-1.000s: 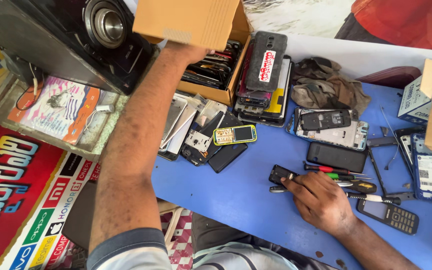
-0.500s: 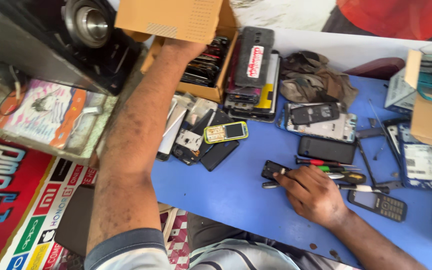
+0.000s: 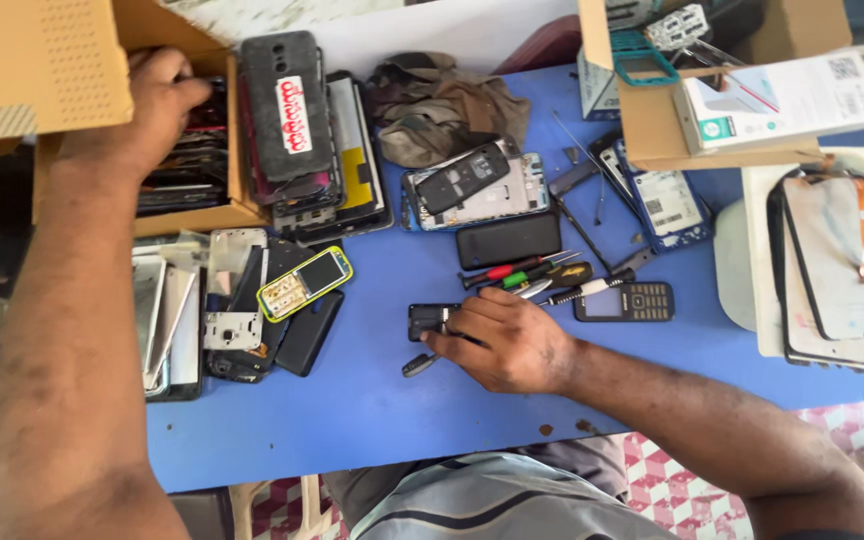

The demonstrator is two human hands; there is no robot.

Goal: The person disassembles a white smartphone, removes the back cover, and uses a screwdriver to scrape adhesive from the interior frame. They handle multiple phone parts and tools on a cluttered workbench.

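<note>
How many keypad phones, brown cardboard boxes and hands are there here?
Keypad phones: 2 (yellow-green phone, black phone)
Cardboard boxes: 2 (left box, right box)
Hands: 2 (left hand, right hand)
Total: 6

Table (image 3: 372,420) is bright blue, boxes (image 3: 42,60) plain tan cardboard. One keypad phone (image 3: 304,283) has a yellow-green rim, another (image 3: 624,301) is black. Screwdrivers (image 3: 522,272) w/ red, green & yellow handles. Rag (image 3: 447,105) olive-brown. Shirt (image 3: 492,505) grey w/ dark stripes.
</note>
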